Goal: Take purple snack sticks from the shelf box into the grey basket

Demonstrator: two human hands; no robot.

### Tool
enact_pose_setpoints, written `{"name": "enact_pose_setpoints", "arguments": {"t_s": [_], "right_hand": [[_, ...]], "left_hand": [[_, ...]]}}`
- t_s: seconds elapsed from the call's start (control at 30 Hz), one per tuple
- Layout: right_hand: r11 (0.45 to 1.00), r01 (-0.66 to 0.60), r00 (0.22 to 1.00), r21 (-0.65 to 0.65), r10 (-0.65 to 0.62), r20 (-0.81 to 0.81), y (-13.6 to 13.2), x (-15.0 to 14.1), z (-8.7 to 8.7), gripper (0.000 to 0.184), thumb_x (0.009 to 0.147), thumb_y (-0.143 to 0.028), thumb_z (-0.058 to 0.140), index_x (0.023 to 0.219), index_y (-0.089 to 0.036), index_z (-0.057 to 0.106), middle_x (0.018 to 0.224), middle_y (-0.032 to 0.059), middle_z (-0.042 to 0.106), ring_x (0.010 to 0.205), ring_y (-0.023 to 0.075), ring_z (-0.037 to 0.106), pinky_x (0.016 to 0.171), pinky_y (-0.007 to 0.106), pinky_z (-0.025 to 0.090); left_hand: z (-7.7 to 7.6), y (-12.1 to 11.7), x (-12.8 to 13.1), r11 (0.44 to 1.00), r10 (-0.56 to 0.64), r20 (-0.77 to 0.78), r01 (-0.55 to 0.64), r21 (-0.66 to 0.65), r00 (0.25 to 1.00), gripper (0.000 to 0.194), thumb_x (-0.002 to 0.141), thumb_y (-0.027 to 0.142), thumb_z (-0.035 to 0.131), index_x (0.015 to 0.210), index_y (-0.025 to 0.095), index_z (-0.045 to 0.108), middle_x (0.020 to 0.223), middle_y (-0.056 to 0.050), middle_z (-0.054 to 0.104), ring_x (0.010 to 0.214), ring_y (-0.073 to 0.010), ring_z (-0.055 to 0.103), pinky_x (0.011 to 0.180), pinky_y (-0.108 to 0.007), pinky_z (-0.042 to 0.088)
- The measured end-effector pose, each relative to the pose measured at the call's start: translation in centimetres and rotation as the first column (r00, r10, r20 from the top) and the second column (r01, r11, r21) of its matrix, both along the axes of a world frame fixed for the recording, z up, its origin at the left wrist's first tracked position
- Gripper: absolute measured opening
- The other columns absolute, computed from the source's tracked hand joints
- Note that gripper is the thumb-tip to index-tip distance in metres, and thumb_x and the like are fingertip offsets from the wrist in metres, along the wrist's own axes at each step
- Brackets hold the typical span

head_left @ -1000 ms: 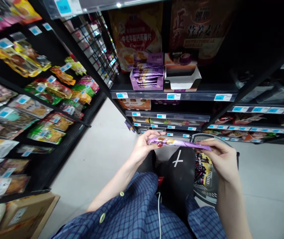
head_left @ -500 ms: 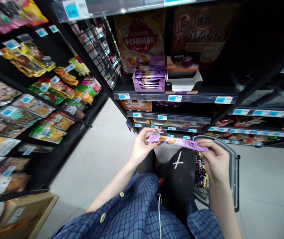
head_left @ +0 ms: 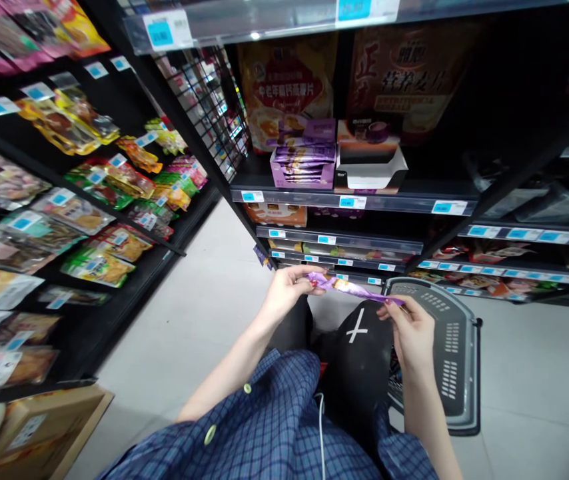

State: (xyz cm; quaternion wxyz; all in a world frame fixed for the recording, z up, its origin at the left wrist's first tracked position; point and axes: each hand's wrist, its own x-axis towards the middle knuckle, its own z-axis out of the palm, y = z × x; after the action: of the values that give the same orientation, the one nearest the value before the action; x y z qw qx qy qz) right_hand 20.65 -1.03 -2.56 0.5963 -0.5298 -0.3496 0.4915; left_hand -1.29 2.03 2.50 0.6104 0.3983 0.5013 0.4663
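A slim purple snack packet (head_left: 349, 287) stretches between both hands above my knees, tilted slightly down to the right and looking a little twisted. My left hand (head_left: 285, 293) pinches its left end. Its right end is gripped by the fingers of my right hand (head_left: 412, 328). On the shelf ahead stands an open purple display box (head_left: 327, 178) full of similar packets. Beside it is a display box (head_left: 369, 177) with a white inside and a dark and orange back. A grey shopping basket (head_left: 457, 320) is on the floor by my right knee, partly hidden by my arm.
A black shelf (head_left: 289, 197) with price tags rises ahead, with oatmeal bags (head_left: 292, 87) at its back. Bagged snacks (head_left: 97, 263) fill a rack on the left. A cardboard carton (head_left: 39, 427) sits at lower left. A white cable (head_left: 320, 427) hangs over my shirt.
My right hand has moved left and slightly down, and the packet has turned and twisted. More of the basket's grey side shows, and its contents are mostly hidden. The view has shifted slightly.
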Motion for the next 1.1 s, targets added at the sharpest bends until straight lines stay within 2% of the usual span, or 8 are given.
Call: {"name": "enact_pose_setpoints", "arguments": {"t_s": [0.23, 0.37, 0.5, 0.6, 0.7, 0.77, 0.87, 1.1], "right_hand": [[0.998, -0.033, 0.999, 0.049, 0.031, 0.038, -0.1, 0.3, 0.1, 0.012, 0.071, -0.026, 0.066, 0.08, -0.019, 0.064, 0.077, 0.0024, 0.066, 0.063, 0.0151, 0.063, 0.065, 0.03, 0.051], [0.952, -0.304, 0.833, -0.015, 0.274, 0.481, -0.4, 0.1, 0.9, 0.012, 0.079, -0.03, 0.057, 0.084, -0.021, 0.064, 0.08, 0.0042, 0.067, 0.076, 0.0208, 0.064, 0.073, 0.036, 0.049], [0.859, -0.502, 0.522, -0.103, 0.396, 0.755, -0.3, -1.2, 2.1, 0.023, 0.082, -0.033, 0.056, 0.1, -0.022, 0.064, 0.1, 0.0056, 0.068, 0.094, 0.0244, 0.062, 0.084, 0.039, 0.045], [0.805, -0.591, 0.522, -0.052, 0.431, 0.736, -0.2, -2.1, 2.2, 0.029, 0.087, -0.033, 0.05, 0.113, -0.022, 0.057, 0.101, 0.0054, 0.068, 0.087, 0.02, 0.064, 0.078, 0.032, 0.048], [0.806, -0.592, 0.554, 0.008, 0.399, 0.731, -0.4, -2.5, 2.1, 0.026, 0.091, -0.031, 0.042, 0.111, -0.022, 0.057, 0.093, 0.0046, 0.069, 0.077, 0.0173, 0.065, 0.072, 0.029, 0.049], [0.81, -0.585, 0.55, 0.039, 0.361, 0.753, -0.6, -2.4, 2.1, 0.026, 0.092, -0.029, 0.04, 0.111, -0.022, 0.058, 0.096, 0.0051, 0.069, 0.078, 0.0171, 0.065, 0.073, 0.029, 0.049], [0.785, -0.62, 0.49, 0.006, 0.381, 0.784, -0.8, -2.1, 2.3, 0.026, 0.093, -0.028, 0.039, 0.109, -0.022, 0.059, 0.096, 0.0052, 0.07, 0.078, 0.0167, 0.064, 0.073, 0.028, 0.048], [0.712, -0.688, 0.394, -0.144, 0.532, 0.75, -0.5, -1.7, 3.1, 0.028, 0.093, -0.029, 0.037, 0.092, -0.022, 0.064, 0.072, 0.0011, 0.067, 0.064, 0.0147, 0.061, 0.065, 0.025, 0.043]], "left_hand": [[-0.8, 0.2, -0.6, 0.999, -0.033, 0.066, 0.031, 0.026, 0.997, 0.027, 0.06, 0.01, 0.063, 0.087, 0.01, 0.068, 0.096, -0.01, 0.07, 0.077, -0.0193, 0.067, 0.073, -0.033, 0.055], [-1.1, -0.3, -0.3, 0.96, 0.082, -0.166, -0.033, 0.277, 0.983, 0.02, 0.076, 0.015, 0.053, 0.094, 0.013, 0.062, 0.093, -0.006, 0.067, 0.068, -0.0131, 0.063, 0.07, -0.029, 0.053], [-0.4, -1.5, 0.9, 0.871, -0.002, -0.511, 0.253, 0.421, 0.859, 0.021, 0.084, 0.011, 0.044, 0.098, 0.016, 0.059, 0.094, -0.005, 0.064, 0.081, -0.0143, 0.061, 0.077, -0.029, 0.049], [0.6, -2.3, 1.9, 0.77, -0.084, -0.632, 0.453, 0.449, 0.771, 0.023, 0.089, 0.013, 0.041, 0.103, 0.017, 0.058, 0.102, -0.007, 0.063, 0.097, -0.0164, 0.058, 0.088, -0.031, 0.046], [1.1, -2.4, 2.2, 0.763, -0.015, -0.666, 0.44, 0.475, 0.746, 0.026, 0.087, 0.019, 0.05, 0.112, 0.017, 0.057, 0.112, -0.01, 0.06, 0.103, -0.0185, 0.057, 0.09, -0.031, 0.046], [0.9, -2.2, 1.9, 0.81, 0.009, -0.67, 0.387, 0.439, 0.742, 0.029, 0.081, 0.025, 0.06, 0.109, 0.017, 0.061, 0.111, -0.01, 0.062, 0.096, -0.0188, 0.061, 0.085, -0.031, 0.048], [0.4, -1.6, 0.9, 0.886, -0.184, -0.607, 0.397, 0.238, 0.773, 0.023, 0.074, 0.03, 0.068, 0.093, 0.017, 0.069, 0.091, -0.005, 0.07, 0.08, -0.0169, 0.066, 0.076, -0.027, 0.051], [-0.2, -0.7, -0.5, 0.847, -0.506, -0.423, 0.526, -0.079, 0.752, 0.029, 0.06, 0.028, 0.076, 0.086, 0.013, 0.073, 0.079, -0.006, 0.073, 0.075, -0.0186, 0.068, 0.069, -0.026, 0.053]]}}
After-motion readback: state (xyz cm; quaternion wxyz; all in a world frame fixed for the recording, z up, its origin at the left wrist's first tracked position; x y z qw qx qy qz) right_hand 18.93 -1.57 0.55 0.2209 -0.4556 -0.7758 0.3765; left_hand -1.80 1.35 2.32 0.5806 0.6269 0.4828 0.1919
